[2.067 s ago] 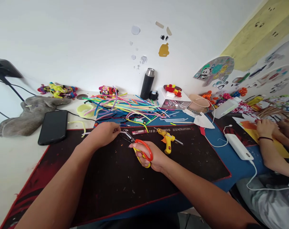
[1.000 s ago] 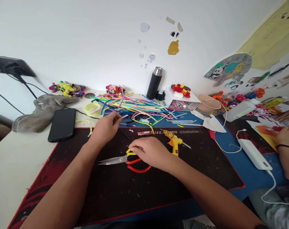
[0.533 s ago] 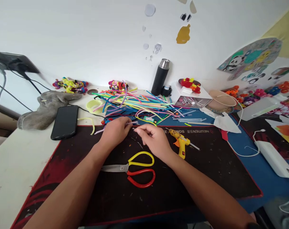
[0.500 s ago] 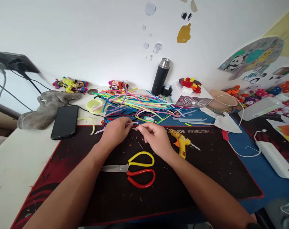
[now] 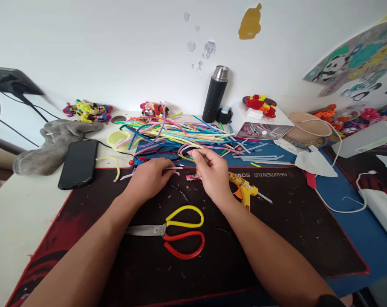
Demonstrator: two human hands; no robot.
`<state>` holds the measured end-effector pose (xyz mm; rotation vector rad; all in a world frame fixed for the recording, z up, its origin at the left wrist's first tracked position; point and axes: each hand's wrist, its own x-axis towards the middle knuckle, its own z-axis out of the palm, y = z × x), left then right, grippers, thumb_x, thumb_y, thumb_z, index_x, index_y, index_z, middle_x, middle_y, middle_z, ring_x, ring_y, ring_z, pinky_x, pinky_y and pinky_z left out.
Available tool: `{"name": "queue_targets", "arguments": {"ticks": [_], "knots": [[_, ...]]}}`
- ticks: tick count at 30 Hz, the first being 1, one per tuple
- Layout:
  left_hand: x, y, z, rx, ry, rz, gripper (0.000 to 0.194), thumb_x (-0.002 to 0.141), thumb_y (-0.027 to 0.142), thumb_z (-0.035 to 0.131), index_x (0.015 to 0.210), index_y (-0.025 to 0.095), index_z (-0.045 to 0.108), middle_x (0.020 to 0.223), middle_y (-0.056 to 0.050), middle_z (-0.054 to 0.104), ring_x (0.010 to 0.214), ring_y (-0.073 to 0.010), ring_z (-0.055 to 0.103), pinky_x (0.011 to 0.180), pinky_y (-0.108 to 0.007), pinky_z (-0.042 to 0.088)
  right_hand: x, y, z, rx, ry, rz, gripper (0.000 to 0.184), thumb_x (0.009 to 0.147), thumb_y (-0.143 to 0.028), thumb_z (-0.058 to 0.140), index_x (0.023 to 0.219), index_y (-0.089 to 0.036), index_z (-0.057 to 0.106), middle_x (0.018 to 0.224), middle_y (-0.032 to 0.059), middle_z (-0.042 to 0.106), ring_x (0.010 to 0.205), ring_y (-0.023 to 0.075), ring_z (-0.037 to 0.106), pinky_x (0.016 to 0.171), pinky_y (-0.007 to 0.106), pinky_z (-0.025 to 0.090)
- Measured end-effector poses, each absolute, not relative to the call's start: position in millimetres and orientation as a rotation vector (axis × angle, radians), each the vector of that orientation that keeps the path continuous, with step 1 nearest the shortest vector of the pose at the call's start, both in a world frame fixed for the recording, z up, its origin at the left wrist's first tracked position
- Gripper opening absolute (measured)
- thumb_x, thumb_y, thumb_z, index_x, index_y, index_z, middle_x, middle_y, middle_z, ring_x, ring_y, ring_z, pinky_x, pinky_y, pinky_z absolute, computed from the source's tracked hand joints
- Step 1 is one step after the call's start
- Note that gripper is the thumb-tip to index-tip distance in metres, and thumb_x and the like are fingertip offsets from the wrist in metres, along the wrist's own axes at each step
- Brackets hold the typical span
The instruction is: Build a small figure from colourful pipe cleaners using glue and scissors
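Note:
My left hand (image 5: 151, 177) is closed on a pale purple pipe cleaner (image 5: 174, 168), whose tip sticks out past the fingers and whose other end shows left of the hand. My right hand (image 5: 211, 170) is pinched, thumb against forefinger, at the front edge of the pipe cleaner pile (image 5: 183, 134). Whatever lies between those fingertips is too small to make out. Beside the right palm lies a small red object with a metal end (image 5: 191, 177), partly covered. Scissors (image 5: 180, 230) with one yellow and one red handle lie in front of both hands.
A yellow glue gun (image 5: 247, 189) rests right of my right hand, with clear glue sticks (image 5: 257, 157) behind. Further back stand a black flask (image 5: 215, 96) and a white box (image 5: 267, 121). A phone (image 5: 78, 164) and a grey plush (image 5: 49, 147) lie at left.
My right hand has moved away from the left fingertips, up toward the pile, uncovering the small red object. My left hand still holds the pipe cleaner. The view has tilted down slightly.

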<state>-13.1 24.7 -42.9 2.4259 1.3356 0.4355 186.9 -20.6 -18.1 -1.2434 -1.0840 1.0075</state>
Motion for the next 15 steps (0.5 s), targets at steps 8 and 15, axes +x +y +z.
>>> {"name": "queue_targets", "arguments": {"ticks": [8, 15], "knots": [[-12.3, 24.8, -39.5, 2.389, 1.335, 0.373, 0.028, 0.1, 0.041, 0.056, 0.101, 0.021, 0.076, 0.107, -0.01, 0.082, 0.101, -0.0316, 0.074, 0.084, -0.039, 0.05, 201.7, -23.2, -26.4, -1.277, -1.17, 0.906, 0.037, 0.096, -0.055, 0.072, 0.098, -0.019, 0.079, 0.063, -0.003, 0.054, 0.054, 0.0127, 0.044, 0.052, 0.027, 0.036], [-12.7, 25.2, -38.3, 2.316, 1.344, 0.396, 0.027, 0.096, 0.039, 0.056, 0.096, 0.021, 0.075, 0.097, -0.009, 0.08, 0.09, -0.0294, 0.072, 0.078, -0.037, 0.046, 201.8, -25.6, -27.4, -1.288, -1.286, 0.985, 0.03, 0.099, -0.047, 0.069, 0.098, -0.019, 0.078, 0.062, -0.0036, 0.052, 0.055, 0.013, 0.044, 0.052, 0.027, 0.037]]}}
